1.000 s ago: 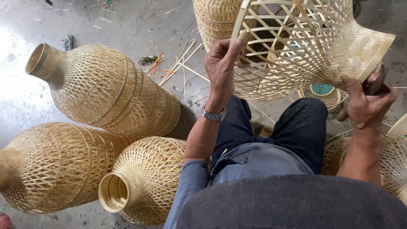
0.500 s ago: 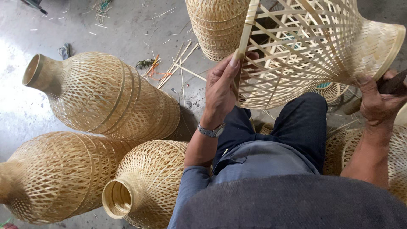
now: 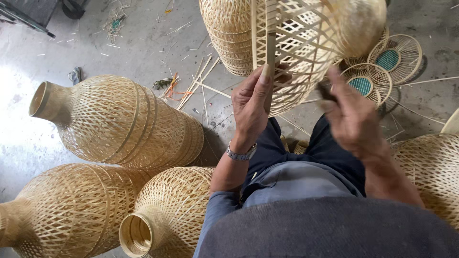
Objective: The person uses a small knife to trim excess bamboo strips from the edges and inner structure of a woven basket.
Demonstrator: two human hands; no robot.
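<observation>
1. The left hand [image 3: 253, 102] is clamped on the rim strip of an open-weave bamboo shade [image 3: 306, 43], thumb laid up along the strip and fingers curled behind it.
2. The right hand [image 3: 351, 119] is blurred; it seems to be closed around a small dark tool [image 3: 326, 91] just beside the shade's lower edge, though the grip is hard to make out.
3. The shade is held up in front of the person, above the knees in dark trousers [image 3: 296, 148], tilted with its wide mouth toward the hands.
4. A silver wristwatch [image 3: 240, 154] sits on the left wrist.
5. Behind the shade stands another woven basket body [image 3: 227, 33].
6. To the left on the concrete floor [image 3: 95, 43] lie three finished bottle-shaped lampshades [image 3: 124, 122], necks pointing left or toward the camera.
7. Loose bamboo strips [image 3: 198, 86] are scattered on the floor near the left hand.
8. At upper right lie round woven discs [image 3: 377, 71] with teal centres.
</observation>
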